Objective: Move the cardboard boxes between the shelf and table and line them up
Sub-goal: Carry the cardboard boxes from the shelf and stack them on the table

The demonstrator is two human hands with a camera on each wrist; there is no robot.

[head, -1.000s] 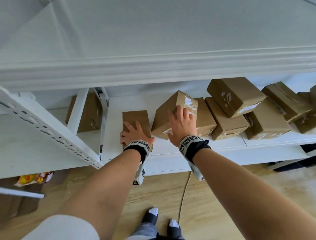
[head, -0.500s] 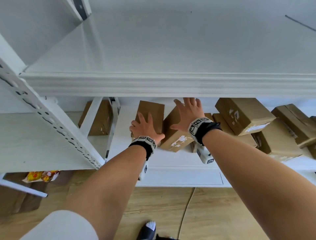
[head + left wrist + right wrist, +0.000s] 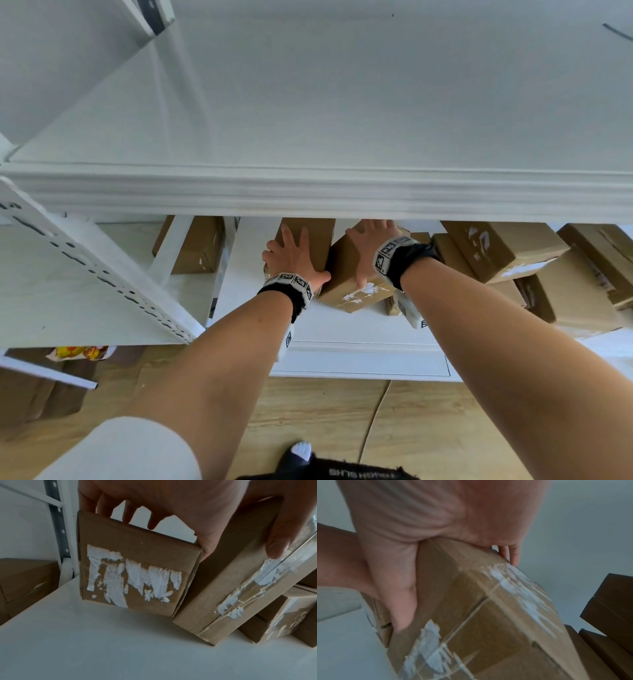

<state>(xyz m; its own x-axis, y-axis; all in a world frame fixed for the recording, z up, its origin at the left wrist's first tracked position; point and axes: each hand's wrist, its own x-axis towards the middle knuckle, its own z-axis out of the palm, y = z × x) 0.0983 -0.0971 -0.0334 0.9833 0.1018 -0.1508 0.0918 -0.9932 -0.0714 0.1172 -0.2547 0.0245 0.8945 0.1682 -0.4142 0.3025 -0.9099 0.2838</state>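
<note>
On the white shelf board (image 3: 246, 308) stands a small upright cardboard box (image 3: 320, 233) (image 3: 137, 574) with torn white label scraps. My left hand (image 3: 294, 255) (image 3: 154, 500) grips it from above, fingers over its far edge and thumb down its right side. Against its right leans a tilted, taped cardboard box (image 3: 352, 294) (image 3: 223, 588) (image 3: 488, 615). My right hand (image 3: 370, 246) (image 3: 419, 527) holds that one, thumb on the near face and fingers hooked over the far edge. The upper shelf hides the fingertips in the head view.
A loose pile of several cardboard boxes (image 3: 507, 250) fills the shelf to the right. Another box (image 3: 191, 246) sits in the left bay behind a perforated white post (image 3: 85, 267). The upper shelf's front lip (image 3: 308, 192) hangs low overhead. Wooden floor lies below.
Both hands have reached deeper under the upper shelf. The left box went from lying near the front edge to upright and further back; the tilted box moved back beside it.
</note>
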